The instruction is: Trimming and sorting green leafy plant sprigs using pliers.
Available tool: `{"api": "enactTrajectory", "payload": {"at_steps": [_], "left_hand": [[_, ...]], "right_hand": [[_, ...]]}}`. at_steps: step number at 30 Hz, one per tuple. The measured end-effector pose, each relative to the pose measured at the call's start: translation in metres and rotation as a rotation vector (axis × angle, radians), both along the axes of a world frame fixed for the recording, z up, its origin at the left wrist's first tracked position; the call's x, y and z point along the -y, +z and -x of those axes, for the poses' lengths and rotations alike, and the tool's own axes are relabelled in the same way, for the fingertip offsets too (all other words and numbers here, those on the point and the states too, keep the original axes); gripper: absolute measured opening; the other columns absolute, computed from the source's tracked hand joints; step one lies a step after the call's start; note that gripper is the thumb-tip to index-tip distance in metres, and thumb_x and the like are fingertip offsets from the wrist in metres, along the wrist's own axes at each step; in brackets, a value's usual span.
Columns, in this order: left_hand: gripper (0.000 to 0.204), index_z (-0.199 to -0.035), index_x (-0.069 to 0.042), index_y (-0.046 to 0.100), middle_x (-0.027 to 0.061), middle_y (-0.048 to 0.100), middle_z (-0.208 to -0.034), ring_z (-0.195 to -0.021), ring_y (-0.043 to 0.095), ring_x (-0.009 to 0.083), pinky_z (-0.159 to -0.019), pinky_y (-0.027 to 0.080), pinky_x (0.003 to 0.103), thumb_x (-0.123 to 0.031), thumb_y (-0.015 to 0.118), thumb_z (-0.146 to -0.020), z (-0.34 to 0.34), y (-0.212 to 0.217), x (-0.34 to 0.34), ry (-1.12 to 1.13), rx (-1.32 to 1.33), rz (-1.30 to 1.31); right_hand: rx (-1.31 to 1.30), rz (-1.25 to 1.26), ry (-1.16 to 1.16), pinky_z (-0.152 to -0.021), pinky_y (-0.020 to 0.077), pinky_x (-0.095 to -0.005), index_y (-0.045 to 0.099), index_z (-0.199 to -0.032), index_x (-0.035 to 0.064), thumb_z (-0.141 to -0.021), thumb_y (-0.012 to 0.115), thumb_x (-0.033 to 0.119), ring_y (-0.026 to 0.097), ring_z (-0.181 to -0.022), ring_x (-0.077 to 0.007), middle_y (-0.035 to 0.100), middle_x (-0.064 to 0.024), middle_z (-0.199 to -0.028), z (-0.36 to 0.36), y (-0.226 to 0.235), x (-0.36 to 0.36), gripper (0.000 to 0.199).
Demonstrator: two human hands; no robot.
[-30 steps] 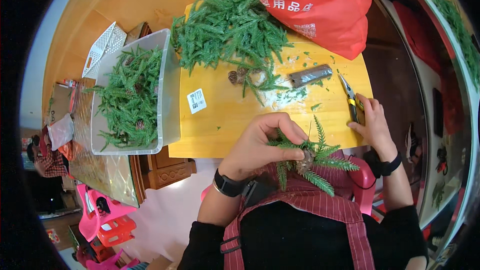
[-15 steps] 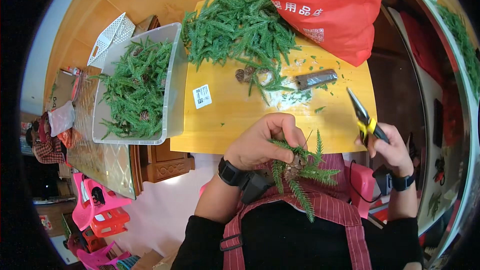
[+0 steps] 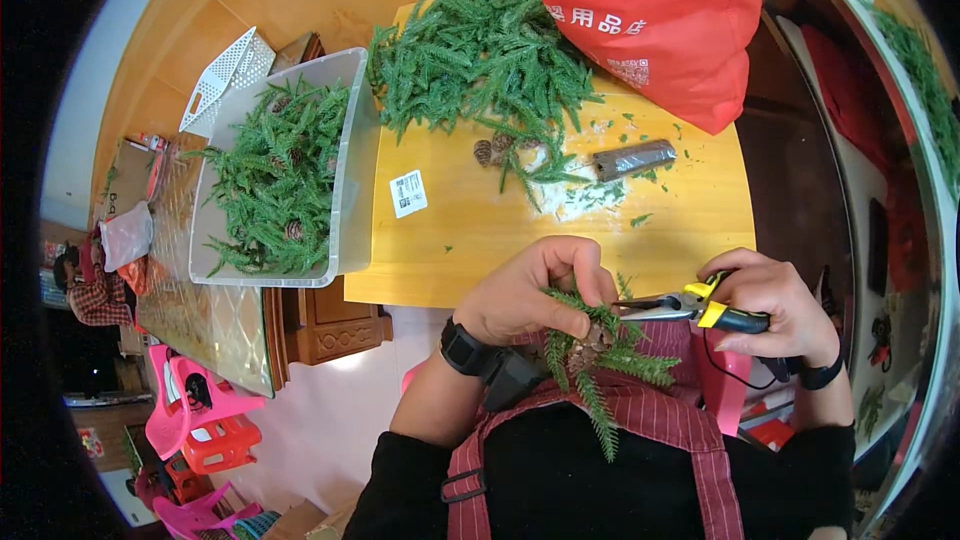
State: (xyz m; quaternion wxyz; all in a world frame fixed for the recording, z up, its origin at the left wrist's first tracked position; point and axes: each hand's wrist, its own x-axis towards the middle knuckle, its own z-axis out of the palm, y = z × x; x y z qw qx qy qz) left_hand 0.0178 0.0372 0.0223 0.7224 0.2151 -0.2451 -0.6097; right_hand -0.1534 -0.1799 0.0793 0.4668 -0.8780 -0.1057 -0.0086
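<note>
Just off the near edge of a yellow tabletop (image 3: 440, 265), I saw the left hand (image 3: 535, 295) pinch a green needled sprig with a brown cone (image 3: 590, 348) between thumb and fingers. The right hand (image 3: 775, 302) curled around steel pliers with yellow-and-black handles (image 3: 693, 306), their tips at the sprig's right side. A heap of loose green sprigs (image 3: 478, 60) lay at far center.

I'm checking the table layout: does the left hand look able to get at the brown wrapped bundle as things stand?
Probably not to grasp it: the left hand holds the pine-cone sprig. Otherwise, the stretch of yellow tabletop towards the brown wrapped bundle looks unobstructed.
</note>
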Motion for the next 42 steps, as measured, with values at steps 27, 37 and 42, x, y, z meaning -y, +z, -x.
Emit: {"api": "enactTrajectory", "payload": {"at_steps": [27, 37, 42], "left_hand": [[0.031, -0.074, -0.006, 0.053, 0.0154, 0.058, -0.074, -0.064, 0.057, 0.019, -0.055, 0.043, 0.026, -0.01, 0.08, -0.061, 0.003, 0.002, -0.001, -0.061, 0.063, -0.072], [0.029, -0.075, -0.005, 0.053, 0.0165, 0.059, -0.076, -0.067, 0.057, 0.0197, -0.056, 0.044, 0.026, -0.009, 0.079, -0.063, 0.004, 0.003, -0.001, -0.068, 0.038, -0.053], [0.029, -0.075, -0.005, 0.053, 0.0176, 0.06, -0.08, -0.069, 0.058, 0.0197, -0.059, 0.045, 0.026, -0.008, 0.079, -0.062, 0.003, 0.007, -0.002, -0.044, 0.054, -0.057]], "right_hand": [[0.092, 0.163, 0.037, -0.075, 0.046, -0.0368, 0.058, -0.065, 0.0046, -0.061, 0.078, 0.02, 0.058, -0.092, -0.0288, 0.06, -0.0053, -0.073, -0.006, 0.004, 0.004, 0.025], [0.162, 0.256, -0.011, -0.074, 0.0463, -0.0357, 0.058, -0.064, 0.0056, -0.06, 0.079, 0.021, 0.058, -0.089, -0.0265, 0.059, -0.0031, -0.071, -0.004, 0.0, 0.004, 0.026], [0.228, 0.315, -0.036, -0.071, 0.0478, -0.0347, 0.057, -0.066, 0.0046, -0.062, 0.078, 0.024, 0.059, -0.085, -0.0265, 0.058, -0.004, -0.069, 0.0, -0.004, 0.001, 0.029]]}}
